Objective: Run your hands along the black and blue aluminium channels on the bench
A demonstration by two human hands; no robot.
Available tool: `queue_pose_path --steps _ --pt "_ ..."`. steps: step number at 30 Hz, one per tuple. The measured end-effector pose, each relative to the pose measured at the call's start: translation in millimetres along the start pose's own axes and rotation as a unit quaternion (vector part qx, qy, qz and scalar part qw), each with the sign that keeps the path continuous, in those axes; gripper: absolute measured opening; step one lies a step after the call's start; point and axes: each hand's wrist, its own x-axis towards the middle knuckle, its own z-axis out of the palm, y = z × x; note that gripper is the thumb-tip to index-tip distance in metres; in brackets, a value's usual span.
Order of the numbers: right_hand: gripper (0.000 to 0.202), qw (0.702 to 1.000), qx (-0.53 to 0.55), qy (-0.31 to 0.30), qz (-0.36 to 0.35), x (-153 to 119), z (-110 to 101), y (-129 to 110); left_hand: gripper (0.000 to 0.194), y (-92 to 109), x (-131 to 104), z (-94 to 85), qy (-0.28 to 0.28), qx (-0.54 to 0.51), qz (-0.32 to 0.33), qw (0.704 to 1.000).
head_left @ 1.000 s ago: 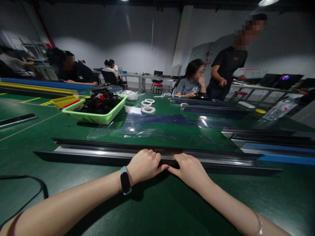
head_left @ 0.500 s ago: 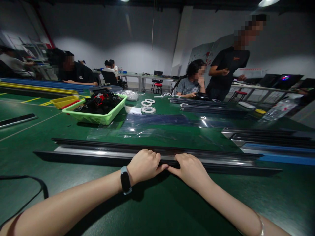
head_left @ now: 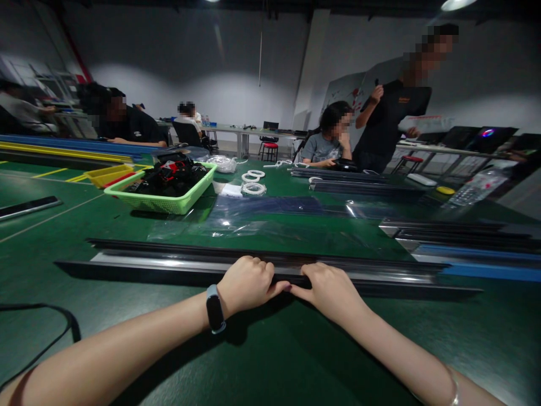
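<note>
from afar, i keep my left hand (head_left: 247, 285) and right hand (head_left: 332, 290) clamped on the black channel (head_left: 147, 274) at 12 o'clock, its place unchanged, suggesting a steadying hold.

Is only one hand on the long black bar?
No, the left hand and right hand both hold the near edge of the long black bar.

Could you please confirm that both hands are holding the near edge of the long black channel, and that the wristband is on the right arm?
Not quite: the wristband is on the left arm, as the head view shows. The left hand and right hand do hold the near edge of the long black channel.
</note>
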Motion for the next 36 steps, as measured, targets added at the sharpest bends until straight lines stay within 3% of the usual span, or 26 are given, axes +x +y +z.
queue_pose_path --steps 11,23,36 --pt "0.031 0.999 0.025 0.016 -0.028 1.3 -4.7 0.7 0.064 -4.2 -3.3 -6.4 0.007 0.01 -0.04 0.999" --pt "0.034 0.998 0.031 0.029 -0.039 -0.9 4.8 -1.7 0.04 -1.2 -3.0 -3.2 0.026 0.002 0.023 0.999" --pt "0.042 0.998 0.017 0.04 -0.042 1.9 9.2 -2.6 0.038 6.2 -2.2 0.7 0.051 -0.01 0.039 0.998"
